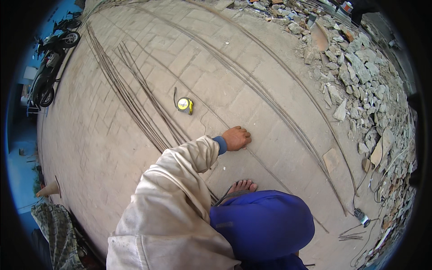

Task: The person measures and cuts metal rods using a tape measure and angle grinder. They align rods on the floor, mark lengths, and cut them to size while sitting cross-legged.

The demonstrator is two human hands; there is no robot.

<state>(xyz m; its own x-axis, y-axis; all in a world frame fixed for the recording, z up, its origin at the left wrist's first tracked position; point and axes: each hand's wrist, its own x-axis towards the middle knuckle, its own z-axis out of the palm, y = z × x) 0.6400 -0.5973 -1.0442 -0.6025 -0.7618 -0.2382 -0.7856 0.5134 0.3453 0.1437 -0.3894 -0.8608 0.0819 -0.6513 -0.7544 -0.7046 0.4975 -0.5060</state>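
My left hand (236, 137) reaches out from a beige sleeve and rests low on the paved ground, fingers curled down over a thin steel rod (274, 176) that runs diagonally across the bricks. A yellow tape measure (185, 105) lies on the pavement a little beyond and to the left of that hand. My right hand is out of sight. My knee in blue trousers (263, 222) and my sandalled foot (243, 185) are just below the hand.
Bundles of long thin steel rods (135, 103) lie across the brick paving, with more curved rods (270, 99) to the right. A heap of broken stone rubble (360, 76) fills the right side. Motorcycles (49, 58) stand at the far left.
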